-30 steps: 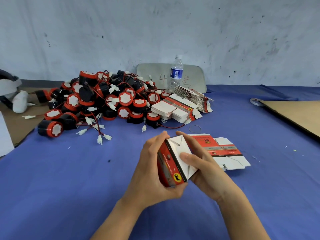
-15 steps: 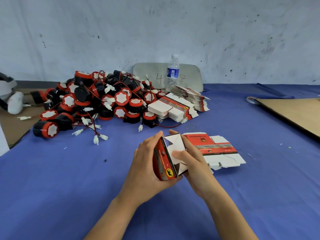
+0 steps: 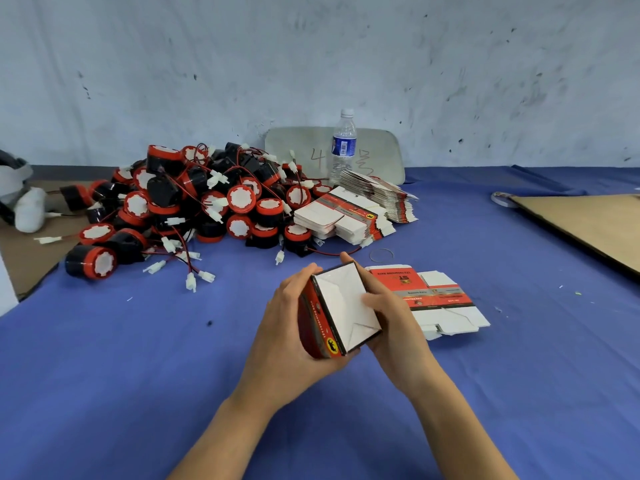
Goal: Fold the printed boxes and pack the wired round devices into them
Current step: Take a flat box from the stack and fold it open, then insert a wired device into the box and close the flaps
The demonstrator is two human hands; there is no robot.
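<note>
In the head view, the box (image 3: 341,306) is held up over the blue cloth (image 3: 138,358) at the lower centre of the frame, tilted, with its white end towards the camera. The left hand (image 3: 287,327) grips its red printed side with the fingers curled round it. The right hand (image 3: 394,320) wraps behind the opposite side, with its thumb laid on the right edge of the white end. A second ago the flaps on that end were still raised and uneven under the thumb. Now they lie flat, their slanted seams meeting, and the box has been turned a little in the hands. The bottom therefore looks locked, so this box is probably ready to be turned over and loaded. Nothing has gone into it yet. The pile of round devices (image 3: 194,209), red and black with trailing wires and white plugs, lies at the centre left, well apart from the hands. Just right of the hands an unfolded box (image 3: 443,299) lies flat on the cloth, with a thin rubber band (image 3: 381,254) above it. Stacks of flat boxes (image 3: 346,216) lie against the right edge of the pile, and a water bottle (image 3: 343,147) stands behind them. A cardboard sheet (image 3: 588,223) lies at the right edge.
</note>
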